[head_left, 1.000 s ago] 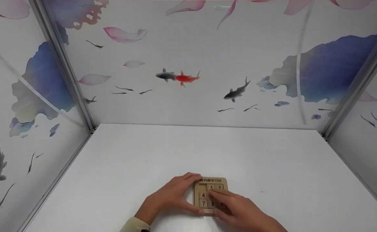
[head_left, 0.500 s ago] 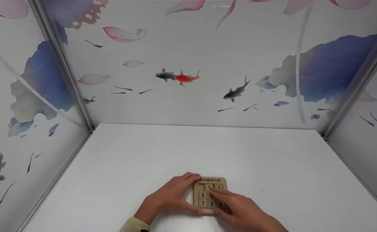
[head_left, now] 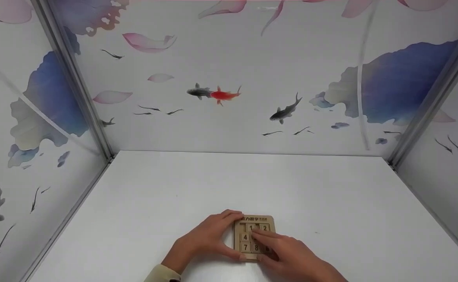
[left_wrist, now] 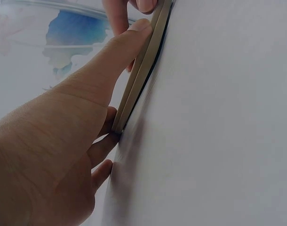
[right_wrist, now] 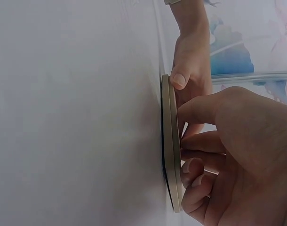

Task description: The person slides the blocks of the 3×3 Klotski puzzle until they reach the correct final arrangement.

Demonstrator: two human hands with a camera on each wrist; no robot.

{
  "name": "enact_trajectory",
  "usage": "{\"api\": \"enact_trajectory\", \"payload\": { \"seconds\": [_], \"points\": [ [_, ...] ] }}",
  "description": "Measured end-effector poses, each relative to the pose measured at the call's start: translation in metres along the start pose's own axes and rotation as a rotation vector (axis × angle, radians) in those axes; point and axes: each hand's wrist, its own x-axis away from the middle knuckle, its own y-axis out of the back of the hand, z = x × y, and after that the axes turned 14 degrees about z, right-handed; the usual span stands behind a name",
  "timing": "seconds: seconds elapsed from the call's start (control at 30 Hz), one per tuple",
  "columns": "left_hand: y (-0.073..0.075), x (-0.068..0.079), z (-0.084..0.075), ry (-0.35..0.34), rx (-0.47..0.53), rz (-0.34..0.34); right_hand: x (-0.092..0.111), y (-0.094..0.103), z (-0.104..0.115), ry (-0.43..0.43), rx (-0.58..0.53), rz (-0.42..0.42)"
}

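A wooden sliding number puzzle (head_left: 258,219) lies flat on the white table, dark lettering along its far edge. My left hand (head_left: 207,237) grips its left side, thumb at the near corner and fingers at the far one. Fingertips of my right hand (head_left: 289,252) press on the tiles in the middle, its thumb at the near edge; ring and little fingers bend in the right wrist view. Tile 1 (head_left: 251,228) stands between a gap on its left and another before tile 2 (head_left: 265,227). Below show tile 4 (head_left: 245,237), tile 7 (head_left: 245,247) and tile 8 (head_left: 256,247). The right hand hides other tiles.
The white table (head_left: 174,184) extends around the puzzle. A back wall (head_left: 229,129) and side walls with printed fish, petals and blue leaves enclose it, joined by metal corner posts (head_left: 78,90).
Tile 1 has slid left, opening a gap between it and tile 2. The right fingertips have shifted slightly left; the left hand keeps its hold on the puzzle.
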Motion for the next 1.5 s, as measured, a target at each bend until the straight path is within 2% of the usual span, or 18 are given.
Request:
{"api": "enact_trajectory", "payload": {
  "seconds": [0.23,0.47,0.7,0.93,1.5],
  "points": [
    [-0.001,0.000,0.001,0.002,0.005,-0.007,-0.006,0.000,0.004,-0.030,-0.022,0.022],
    [-0.001,0.000,-0.001,0.008,0.004,-0.009,-0.007,0.002,0.005,-0.007,0.009,0.013],
    [-0.001,0.000,0.000,0.002,0.003,-0.009,-0.007,0.005,0.007,-0.013,-0.005,0.026],
    [0.000,0.000,0.000,-0.020,-0.014,-0.018,-0.011,0.002,0.005,0.029,0.069,-0.012],
    [0.001,0.000,-0.001,-0.018,-0.003,-0.010,-0.015,0.001,0.001,0.056,0.038,0.001]
  ]
}}
